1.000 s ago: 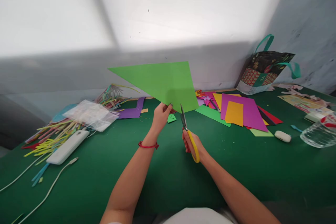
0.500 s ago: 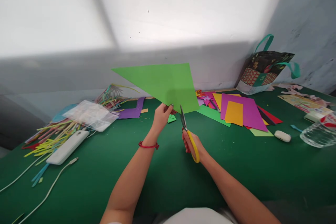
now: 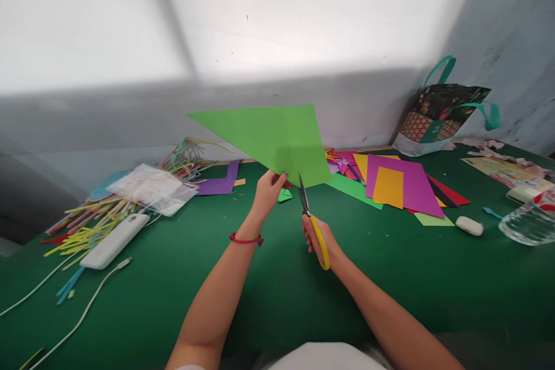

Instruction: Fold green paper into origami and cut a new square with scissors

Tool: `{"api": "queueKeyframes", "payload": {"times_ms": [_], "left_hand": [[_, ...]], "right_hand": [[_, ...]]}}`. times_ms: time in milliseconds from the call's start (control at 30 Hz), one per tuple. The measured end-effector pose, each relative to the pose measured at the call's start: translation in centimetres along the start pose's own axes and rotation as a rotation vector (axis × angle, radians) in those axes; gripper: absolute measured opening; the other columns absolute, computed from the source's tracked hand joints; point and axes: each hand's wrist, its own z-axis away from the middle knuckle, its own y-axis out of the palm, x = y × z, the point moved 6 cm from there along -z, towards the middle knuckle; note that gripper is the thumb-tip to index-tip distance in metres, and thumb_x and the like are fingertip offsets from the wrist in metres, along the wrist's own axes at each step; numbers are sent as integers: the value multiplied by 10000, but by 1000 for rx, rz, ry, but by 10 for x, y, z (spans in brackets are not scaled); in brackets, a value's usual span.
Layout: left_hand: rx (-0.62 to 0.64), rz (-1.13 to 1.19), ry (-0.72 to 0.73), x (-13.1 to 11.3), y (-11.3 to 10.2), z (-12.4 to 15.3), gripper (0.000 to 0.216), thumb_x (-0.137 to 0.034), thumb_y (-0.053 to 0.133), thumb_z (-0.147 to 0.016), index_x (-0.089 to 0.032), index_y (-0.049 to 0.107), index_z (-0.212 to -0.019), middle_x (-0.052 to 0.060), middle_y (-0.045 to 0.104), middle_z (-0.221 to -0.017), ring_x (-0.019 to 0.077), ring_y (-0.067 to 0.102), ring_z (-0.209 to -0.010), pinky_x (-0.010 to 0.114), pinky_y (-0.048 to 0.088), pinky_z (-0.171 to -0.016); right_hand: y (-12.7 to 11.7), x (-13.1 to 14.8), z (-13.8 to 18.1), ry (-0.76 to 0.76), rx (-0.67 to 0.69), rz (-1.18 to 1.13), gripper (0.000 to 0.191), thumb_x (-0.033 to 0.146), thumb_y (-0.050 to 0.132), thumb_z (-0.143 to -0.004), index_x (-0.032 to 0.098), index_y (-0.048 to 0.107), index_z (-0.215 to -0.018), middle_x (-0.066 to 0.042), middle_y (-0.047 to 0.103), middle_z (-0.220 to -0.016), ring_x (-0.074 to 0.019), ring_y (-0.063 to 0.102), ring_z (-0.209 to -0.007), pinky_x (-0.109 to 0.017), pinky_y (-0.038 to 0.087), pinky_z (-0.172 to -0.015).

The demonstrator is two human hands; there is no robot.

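A large sheet of light green paper [image 3: 277,136] is held up above the table by my left hand [image 3: 267,192], which pinches its lower edge between thumb and fingers. My right hand [image 3: 319,237] is closed round the yellow handles of a pair of scissors [image 3: 319,241]. The scissors point upward, their blades at the sheet's lower edge, just right of my left fingers. Whether the blades are apart is hard to make out. Beneath the sheet, a small folded green paper piece [image 3: 285,195] lies on the table, partly behind my left hand.
On the left are many coloured paper strips [image 3: 91,231], a clear plastic sleeve [image 3: 151,188], a white power bank [image 3: 115,241] and a white cable [image 3: 97,295]. Coloured papers [image 3: 410,185], a white case [image 3: 469,226], a plastic bottle [image 3: 529,219] and a bag [image 3: 437,113] stand or lie rightward.
Very little differs. The surroundings sit slightly further right in the picture, as the view has turned a bit left; both hands keep their hold on the paper and scissors.
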Motion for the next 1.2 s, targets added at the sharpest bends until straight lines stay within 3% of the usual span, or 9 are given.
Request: {"api": "queueKeyframes", "payload": {"times_ms": [700, 1200], "left_hand": [[-6, -3, -32, 3, -1, 0, 193, -366, 574, -747, -181, 528, -713, 16, 637, -580, 171, 634, -563, 312, 523, -588], [-39, -40, -64, 1, -6, 0, 175, -341, 575, -738, -186, 513, -684, 13, 634, -570, 171, 638, -570, 307, 519, -587]], "right_hand": [[-1, 10, 5, 27, -10, 49, 510, 721, 448, -704, 224, 366, -621, 64, 335, -510, -81, 336, -380, -231, 327, -314], [-5, 22, 8, -73, -63, 144, 528, 738, 449, -688, 233, 342, -580, 45, 330, -492, -105, 329, -418, -245, 268, -369]]}}
